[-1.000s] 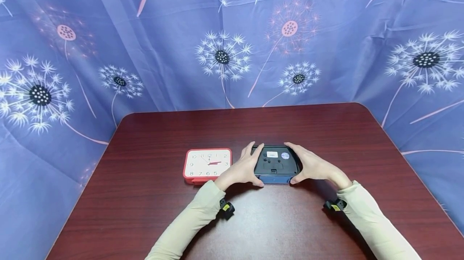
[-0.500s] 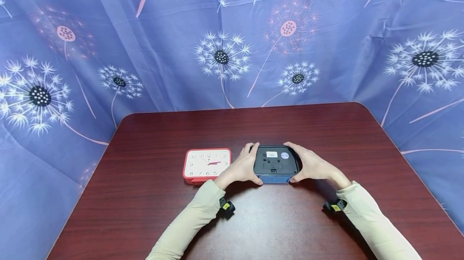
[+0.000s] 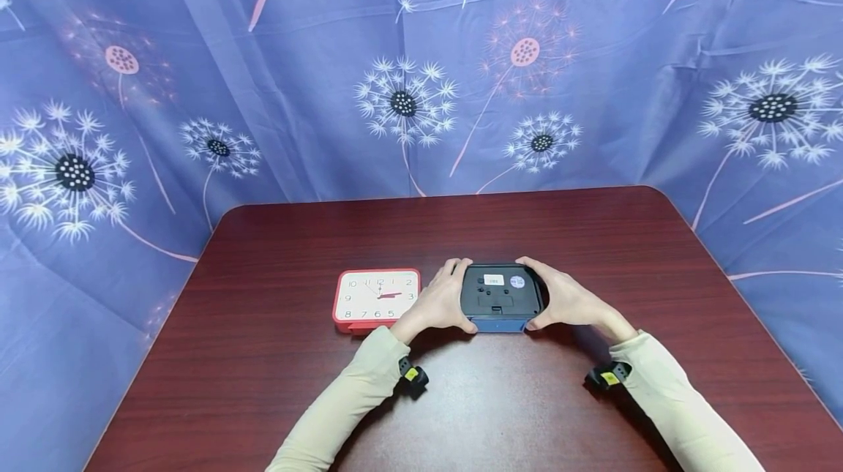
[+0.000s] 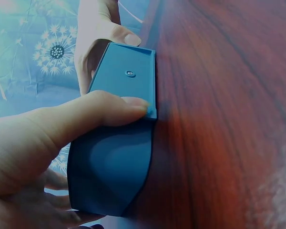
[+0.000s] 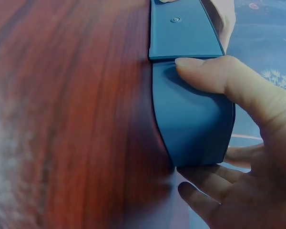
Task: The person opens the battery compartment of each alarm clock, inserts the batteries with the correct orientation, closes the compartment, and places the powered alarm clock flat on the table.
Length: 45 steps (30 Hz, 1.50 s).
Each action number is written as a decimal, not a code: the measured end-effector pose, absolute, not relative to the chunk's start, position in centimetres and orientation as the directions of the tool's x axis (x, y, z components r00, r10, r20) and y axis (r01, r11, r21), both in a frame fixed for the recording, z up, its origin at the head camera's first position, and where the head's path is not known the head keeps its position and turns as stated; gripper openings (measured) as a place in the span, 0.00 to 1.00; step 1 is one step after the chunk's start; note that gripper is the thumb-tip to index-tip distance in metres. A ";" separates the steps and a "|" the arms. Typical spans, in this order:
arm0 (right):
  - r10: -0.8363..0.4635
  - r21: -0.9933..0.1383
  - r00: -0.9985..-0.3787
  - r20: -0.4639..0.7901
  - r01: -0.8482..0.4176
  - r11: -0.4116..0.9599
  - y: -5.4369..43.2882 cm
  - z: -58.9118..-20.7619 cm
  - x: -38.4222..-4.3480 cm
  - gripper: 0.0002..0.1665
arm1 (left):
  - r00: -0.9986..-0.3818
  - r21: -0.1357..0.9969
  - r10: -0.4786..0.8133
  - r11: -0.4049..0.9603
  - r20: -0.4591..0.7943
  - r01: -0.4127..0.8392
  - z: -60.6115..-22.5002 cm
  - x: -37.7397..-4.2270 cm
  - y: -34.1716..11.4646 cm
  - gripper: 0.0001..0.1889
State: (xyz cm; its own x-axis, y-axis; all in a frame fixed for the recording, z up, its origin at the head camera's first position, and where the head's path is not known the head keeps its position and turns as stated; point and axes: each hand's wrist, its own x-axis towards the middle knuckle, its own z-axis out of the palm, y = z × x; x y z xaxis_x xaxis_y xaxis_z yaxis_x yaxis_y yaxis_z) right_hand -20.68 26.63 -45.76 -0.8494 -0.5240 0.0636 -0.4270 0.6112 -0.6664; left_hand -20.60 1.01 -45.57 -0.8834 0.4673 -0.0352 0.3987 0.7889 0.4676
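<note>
A blue alarm clock lies on the table with its black back, a white label and a round sticker facing up. My left hand grips its left end, thumb on the near side and fingers toward the far side. At the other end my right hand holds it the same way. In the left wrist view the left thumb presses on the blue casing near a corner. The right wrist view has the right thumb against the clock's curved side. Its dial is hidden underneath.
Just left of my left hand lies a red clock, white dial up. The dark red-brown wooden table runs back to a blue curtain printed with dandelions.
My left hand's fingers have drawn together and closed in on the clock's left end. The blue clock and my right hand have barely moved.
</note>
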 end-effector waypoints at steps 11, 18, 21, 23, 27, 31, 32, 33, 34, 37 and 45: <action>-0.523 -0.682 -0.851 0.051 -0.412 0.604 26.9 -45.9 -20.6 0.63 | -0.876 0.501 0.482 0.760 -0.006 0.415 -45.8 -20.5 1.0 0.62; -0.523 -0.696 -0.850 0.060 -0.411 0.589 27.0 -46.0 -20.6 0.62 | -0.873 0.532 0.488 0.738 0.004 0.415 -45.8 -20.3 0.9 0.62; -0.520 -0.696 -0.853 0.053 -0.405 0.593 27.0 -46.0 -20.5 0.63 | -0.872 0.540 0.490 0.735 -0.004 0.410 -45.8 -20.3 0.9 0.61; -0.521 -0.702 -0.852 0.053 -0.402 0.587 27.0 -46.0 -20.5 0.63 | -0.873 0.541 0.488 0.736 -0.005 0.408 -45.8 -20.2 0.9 0.62; -0.530 -0.727 -0.845 0.062 -0.403 0.557 27.0 -46.1 -20.6 0.62 | -0.875 0.542 0.484 0.735 -0.001 0.407 -45.7 -20.2 0.9 0.62; -0.537 -0.739 -0.841 0.062 -0.401 0.542 27.0 -46.0 -20.6 0.62 | -0.876 0.548 0.482 0.733 -0.001 0.403 -45.7 -20.2 0.9 0.62; -0.537 -0.740 -0.841 0.060 -0.399 0.542 27.0 -46.0 -20.6 0.62 | -0.876 0.550 0.482 0.732 -0.002 0.402 -45.7 -20.2 0.9 0.62; -0.536 -0.740 -0.842 0.057 -0.396 0.544 27.0 -46.0 -20.6 0.62 | -0.876 0.551 0.483 0.732 -0.003 0.401 -45.7 -20.2 0.9 0.62; -0.536 -0.741 -0.842 0.056 -0.395 0.543 27.0 -46.0 -20.6 0.62 | -0.876 0.552 0.483 0.731 -0.003 0.401 -45.7 -20.2 0.9 0.61; -0.536 -0.744 -0.843 0.050 -0.389 0.543 27.0 -45.9 -20.6 0.63 | -0.874 0.560 0.486 0.726 -0.005 0.400 -45.7 -20.2 0.8 0.61; -0.543 -0.748 -0.839 0.041 -0.386 0.540 27.0 -45.6 -20.5 0.63 | -0.871 0.583 0.492 0.711 -0.012 0.394 -45.6 -20.1 0.7 0.61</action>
